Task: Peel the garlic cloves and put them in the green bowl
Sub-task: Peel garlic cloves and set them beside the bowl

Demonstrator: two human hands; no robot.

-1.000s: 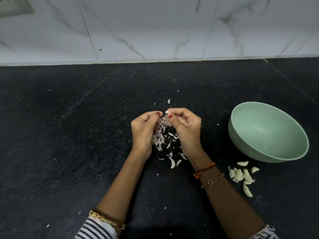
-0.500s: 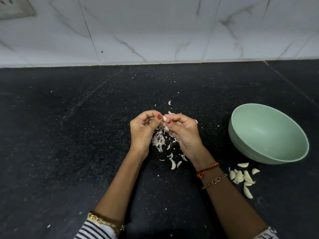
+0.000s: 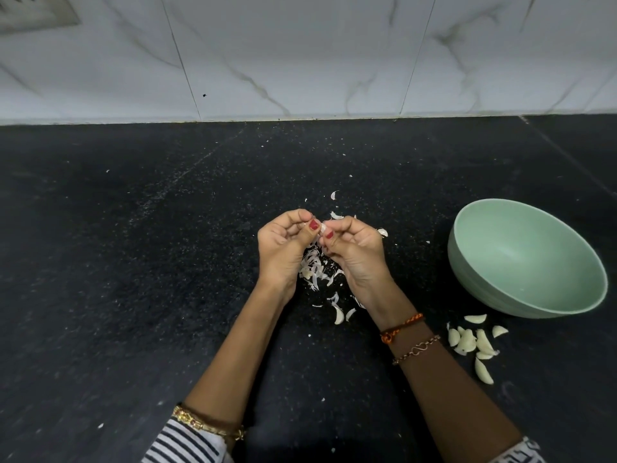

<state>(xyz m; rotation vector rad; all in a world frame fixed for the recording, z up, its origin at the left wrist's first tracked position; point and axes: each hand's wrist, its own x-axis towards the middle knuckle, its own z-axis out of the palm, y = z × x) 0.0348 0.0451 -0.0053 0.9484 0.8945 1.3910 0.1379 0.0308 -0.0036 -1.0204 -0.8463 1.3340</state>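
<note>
One green bowl point(image 3: 526, 259). Roughly nine loose cloves point(image 3: 474, 342) on table point(image 3: 133, 262). Left hand point(image 3: 283, 248) and right hand point(image 3: 354, 252) grip one garlic clove point(image 3: 322, 227), mostly hidden; peel scraps point(image 3: 317, 272) uncountable.

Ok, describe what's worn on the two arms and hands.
Left hand: red nail polish, a gold bangle at the wrist, a black-and-white striped sleeve. Right hand: red polish too, an orange braided thread, a thin metal chain bracelet, and a patterned sleeve cuff.
</note>
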